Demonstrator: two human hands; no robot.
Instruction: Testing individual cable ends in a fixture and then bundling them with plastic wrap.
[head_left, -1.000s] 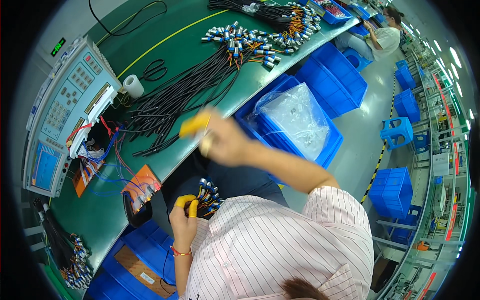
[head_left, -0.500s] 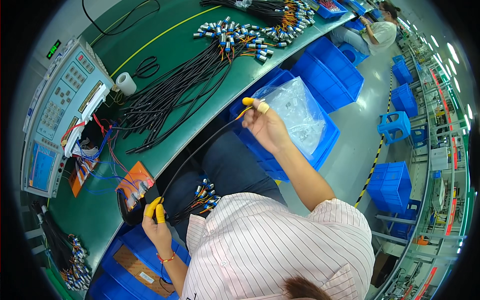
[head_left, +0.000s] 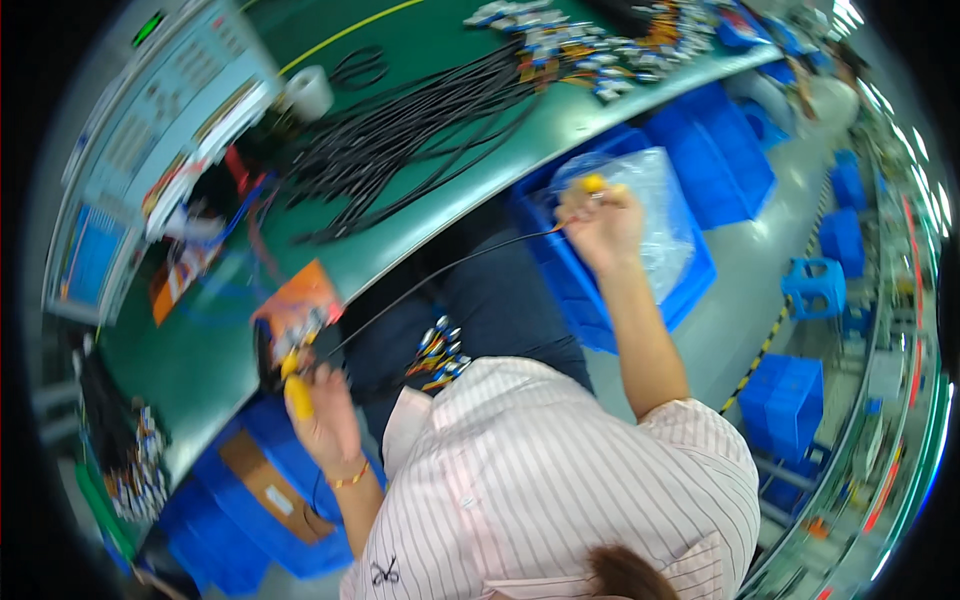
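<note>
A thin black cable (head_left: 440, 270) stretches between my two hands above my lap. My right hand (head_left: 603, 225), with a yellow finger cot, is closed on its far end, where short orange wires (head_left: 563, 228) show. My left hand (head_left: 322, 405), also in yellow finger cots, is pinched about the near end, right beside the metal connectors on an orange fixture board (head_left: 305, 290). Motion blur hides whether the cable end touches those connectors. A bundle of cable ends with blue-and-silver connectors (head_left: 440, 350) lies on my lap.
A tester (head_left: 150, 140) with a screen stands on the green bench (head_left: 420, 215) at left. Nearby are a white roll (head_left: 308, 93), scissors (head_left: 358, 68) and a pile of black cables (head_left: 400, 140). Blue bins (head_left: 710, 150) stand at right, one holding clear plastic bags (head_left: 655, 215). Another person (head_left: 830, 105) sits far right.
My left hand has turned and come up against the fixture's connectors. My right hand has moved right, still holding the cable's wired end. The whole view has shifted and blurred.
</note>
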